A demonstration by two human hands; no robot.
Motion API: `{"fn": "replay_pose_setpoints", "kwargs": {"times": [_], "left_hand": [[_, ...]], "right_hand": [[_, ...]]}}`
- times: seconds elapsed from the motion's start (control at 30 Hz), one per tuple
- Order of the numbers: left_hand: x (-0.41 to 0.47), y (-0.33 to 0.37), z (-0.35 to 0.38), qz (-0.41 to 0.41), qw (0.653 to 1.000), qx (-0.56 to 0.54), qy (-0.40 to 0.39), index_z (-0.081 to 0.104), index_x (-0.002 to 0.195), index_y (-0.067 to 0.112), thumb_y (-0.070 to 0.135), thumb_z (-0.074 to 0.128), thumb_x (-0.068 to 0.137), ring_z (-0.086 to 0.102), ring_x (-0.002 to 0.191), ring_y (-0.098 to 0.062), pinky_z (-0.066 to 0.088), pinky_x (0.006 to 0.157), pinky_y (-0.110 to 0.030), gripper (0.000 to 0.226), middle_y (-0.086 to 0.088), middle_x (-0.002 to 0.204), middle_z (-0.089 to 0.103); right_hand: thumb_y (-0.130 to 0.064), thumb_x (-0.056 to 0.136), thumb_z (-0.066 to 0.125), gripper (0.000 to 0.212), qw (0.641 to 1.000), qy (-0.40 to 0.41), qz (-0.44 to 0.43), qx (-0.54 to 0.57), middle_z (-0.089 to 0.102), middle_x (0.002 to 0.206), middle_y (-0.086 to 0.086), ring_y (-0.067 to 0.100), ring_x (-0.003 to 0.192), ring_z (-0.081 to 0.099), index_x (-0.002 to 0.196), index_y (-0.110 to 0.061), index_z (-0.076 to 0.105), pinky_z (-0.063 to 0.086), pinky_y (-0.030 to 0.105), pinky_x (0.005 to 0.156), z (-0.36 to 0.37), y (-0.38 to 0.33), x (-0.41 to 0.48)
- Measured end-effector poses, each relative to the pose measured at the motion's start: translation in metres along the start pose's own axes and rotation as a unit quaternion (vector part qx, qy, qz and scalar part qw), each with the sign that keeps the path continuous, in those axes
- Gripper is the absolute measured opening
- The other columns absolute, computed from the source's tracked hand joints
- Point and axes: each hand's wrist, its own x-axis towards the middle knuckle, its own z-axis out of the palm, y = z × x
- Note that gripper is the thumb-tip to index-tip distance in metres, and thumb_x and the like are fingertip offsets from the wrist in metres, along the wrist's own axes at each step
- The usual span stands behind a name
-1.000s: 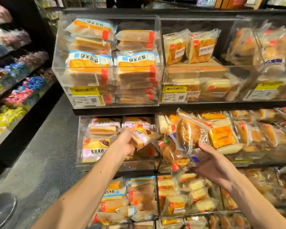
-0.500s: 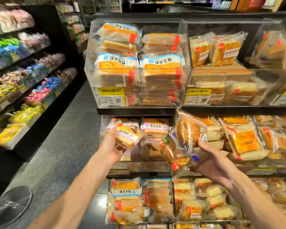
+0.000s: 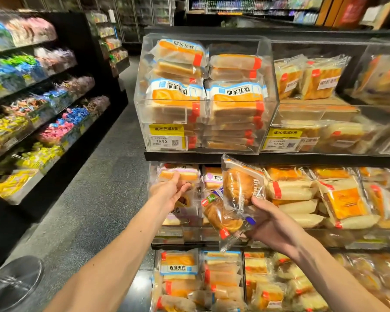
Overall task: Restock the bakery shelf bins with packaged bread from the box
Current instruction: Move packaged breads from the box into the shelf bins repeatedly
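Note:
My left hand (image 3: 169, 190) reaches into the left clear bin (image 3: 167, 235) on the middle shelf. Its thumb and fingers pinch the near edge of a purple-labelled bread pack (image 3: 182, 173), which rests on top of similar packs there. My right hand (image 3: 273, 224) is held in front of the neighbouring bin and grips two bagged brown buns: one upright bun (image 3: 240, 185) and one lower, tilted bun (image 3: 221, 218). The box is out of sight.
Above, a clear bin (image 3: 142, 122) holds stacked blue-labelled bread with yellow price tags (image 3: 166, 138). More bread bins run to the right and on the bottom shelf (image 3: 180, 269). Candy shelves (image 3: 43, 113) line the left of the grey aisle. A round metal base (image 3: 14, 280) stands bottom left.
My left hand has carried the purple-labelled pack up and back onto the pile in the left bin. The view has swung left. My right hand still holds the two buns.

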Motion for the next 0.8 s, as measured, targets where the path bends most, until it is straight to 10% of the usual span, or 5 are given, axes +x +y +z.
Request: {"fn": "replay_pose_setpoints", "kwargs": {"times": [0.33, 0.47, 0.63, 0.8], "left_hand": [[-0.016, 0.008, -0.01, 0.012, 0.986, 0.091, -0.14, 0.064, 0.102, -0.004, 0.01, 0.052, 0.102, 0.063, 0.067, -0.017, 0.053, 0.055, -0.02, 0.019, -0.017, 0.088, 0.068], [-0.048, -0.007, -0.035, -0.024, 0.977, 0.14, -0.156, 0.067, 0.114, 0.008, 0.044, 0.058, 0.096, 0.062, 0.082, -0.021, 0.051, 0.066, -0.03, 0.041, -0.011, 0.087, 0.069], [-0.082, -0.016, -0.051, -0.109, 0.94, 0.145, -0.288, 0.067, 0.113, 0.021, 0.063, 0.054, 0.083, 0.067, 0.106, -0.025, 0.049, 0.101, -0.049, 0.053, -0.006, 0.105, 0.075], [-0.08, -0.025, -0.054, -0.121, 0.938, 0.118, -0.303, 0.048, 0.136, 0.016, 0.041, 0.074, 0.074, 0.07, 0.107, -0.026, 0.059, 0.086, -0.047, 0.072, -0.009, 0.116, 0.073]], "right_hand": [[-0.032, 0.045, 0.1, 0.105, 0.999, 0.035, -0.012, -0.017, 0.065, 0.128, 0.024, 0.041, 0.116, 0.064, 0.136, -0.006, 0.055, 0.056, 0.055, 0.085, 0.023, 0.009, 0.016], [-0.038, 0.044, 0.099, 0.104, 0.997, 0.057, -0.034, -0.026, 0.066, 0.127, 0.022, 0.04, 0.116, 0.064, 0.134, -0.009, 0.056, 0.058, 0.052, 0.08, 0.037, 0.014, 0.021], [-0.025, 0.084, 0.069, 0.059, 0.993, 0.092, -0.074, -0.021, 0.067, 0.127, 0.018, 0.036, 0.118, 0.064, 0.14, -0.012, 0.052, 0.052, 0.056, 0.094, 0.056, 0.033, 0.024], [-0.016, 0.089, 0.06, 0.048, 0.989, 0.117, -0.094, -0.014, 0.065, 0.13, 0.018, 0.037, 0.122, 0.061, 0.137, -0.015, 0.055, 0.047, 0.059, 0.1, 0.06, 0.045, 0.013]]}}
